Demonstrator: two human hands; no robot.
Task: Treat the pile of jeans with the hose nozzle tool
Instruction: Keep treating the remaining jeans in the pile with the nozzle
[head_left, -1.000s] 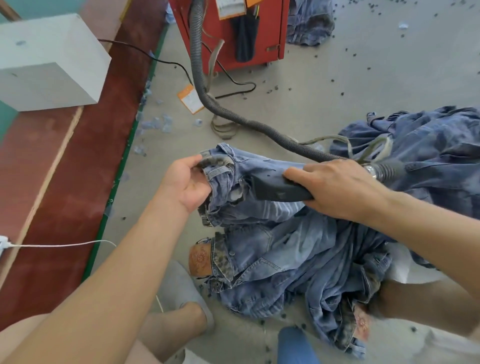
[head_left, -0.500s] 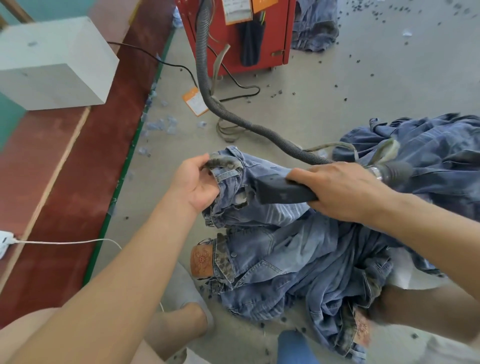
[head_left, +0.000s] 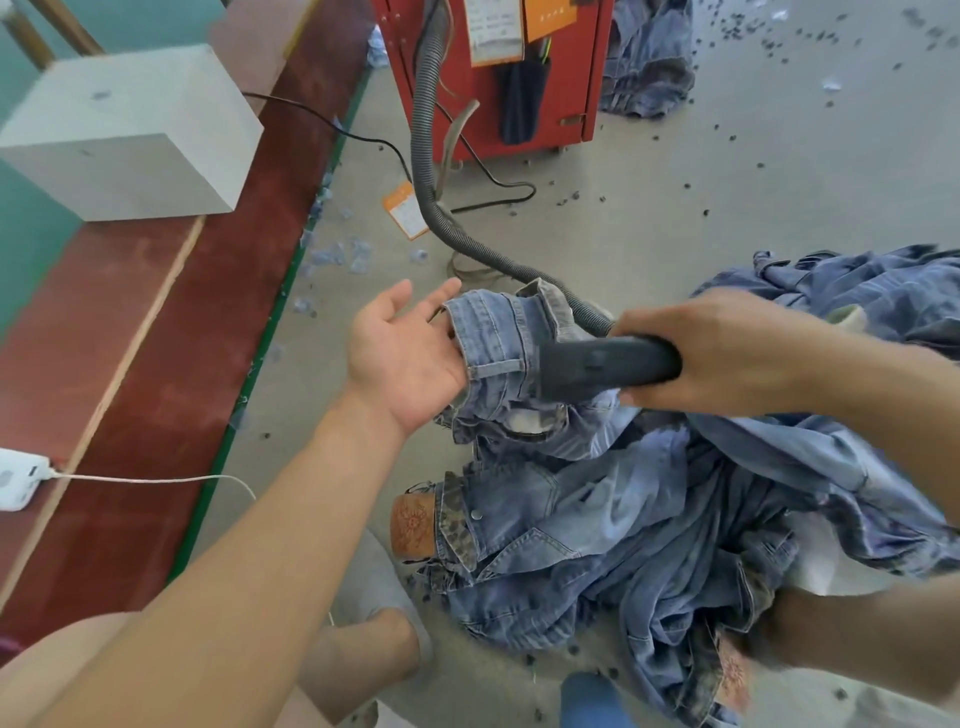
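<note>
A pile of blue jeans (head_left: 649, 525) lies on the floor in front of me. One folded jeans waistband (head_left: 493, 338) is lifted above the pile. My right hand (head_left: 727, 348) grips the dark hose nozzle (head_left: 597, 366), whose tip is pushed into that waistband. A grey ribbed hose (head_left: 457, 234) runs from the nozzle back to the red machine (head_left: 498, 73). My left hand (head_left: 402, 358) is palm up with straight fingers, touching the left edge of the waistband.
A red-brown bench (head_left: 156, 332) runs along the left with a white box (head_left: 124, 135) and a white charger (head_left: 18, 478) on it. More jeans (head_left: 857, 291) lie at the right. Small dark bits litter the floor. My legs are below.
My left hand has let go of the waistband and spread flat, palm up. The nozzle in my right hand stays inside the jeans.
</note>
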